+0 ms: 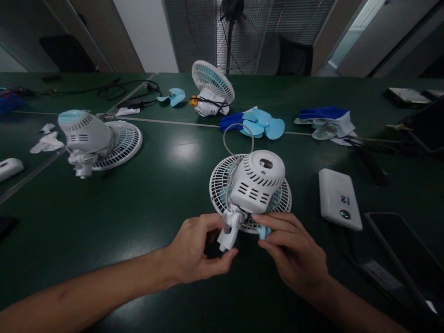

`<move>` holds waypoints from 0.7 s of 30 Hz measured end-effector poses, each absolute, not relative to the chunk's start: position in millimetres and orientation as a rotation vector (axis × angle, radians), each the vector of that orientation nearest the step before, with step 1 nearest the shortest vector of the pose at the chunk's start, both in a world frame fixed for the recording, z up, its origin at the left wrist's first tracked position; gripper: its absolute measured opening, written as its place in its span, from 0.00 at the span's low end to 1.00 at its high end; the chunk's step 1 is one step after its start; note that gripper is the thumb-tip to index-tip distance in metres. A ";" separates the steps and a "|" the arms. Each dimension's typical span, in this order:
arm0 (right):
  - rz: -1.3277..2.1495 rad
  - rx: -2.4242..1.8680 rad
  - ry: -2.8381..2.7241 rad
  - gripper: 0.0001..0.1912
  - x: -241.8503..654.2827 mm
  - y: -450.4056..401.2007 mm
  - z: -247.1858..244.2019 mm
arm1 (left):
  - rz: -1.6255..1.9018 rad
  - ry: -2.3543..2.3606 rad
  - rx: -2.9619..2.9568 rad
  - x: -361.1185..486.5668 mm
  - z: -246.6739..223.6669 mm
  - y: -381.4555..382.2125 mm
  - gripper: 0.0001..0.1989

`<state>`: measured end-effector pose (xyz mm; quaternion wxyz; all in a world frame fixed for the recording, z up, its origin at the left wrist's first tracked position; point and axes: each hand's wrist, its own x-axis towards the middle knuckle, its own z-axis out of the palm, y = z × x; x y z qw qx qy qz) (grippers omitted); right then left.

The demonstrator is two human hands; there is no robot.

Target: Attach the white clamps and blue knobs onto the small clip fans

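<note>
A small white fan (258, 185) lies face down on its grille, its motor housing up and its neck bracket (228, 236) pointing towards me. My left hand (199, 252) is curled round that bracket, with the index finger behind it and the thumb by its lower end. Between the thumb and fingers of my right hand (294, 249) is a light blue knob (263, 231), held just right of the bracket in front of the grille. A thin cord (227, 143) loops up behind the housing. The left fingertips are partly hidden.
On the green table (166, 185), another face-down fan (93, 138) lies left and a third fan (211, 88) stands at the back. Blue fan blades (265, 124) and gloves (324, 121) lie beyond my fan. A white power bank (340, 199) and a dark phone (405, 249) are right.
</note>
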<state>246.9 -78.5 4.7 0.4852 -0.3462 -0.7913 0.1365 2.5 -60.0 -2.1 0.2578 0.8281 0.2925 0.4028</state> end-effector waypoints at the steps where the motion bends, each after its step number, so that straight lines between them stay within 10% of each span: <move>1: 0.315 -0.852 -1.922 0.11 246.9 -78.6 5.4 | 1.093 0.791 2.195 2.9 -3.0 -60.3 0.27; 21: 0.130 -0.912 -1.860 0.11 241.0 -85.4 15.3 | 0.951 0.726 2.095 0.8 -4.1 -57.0 0.35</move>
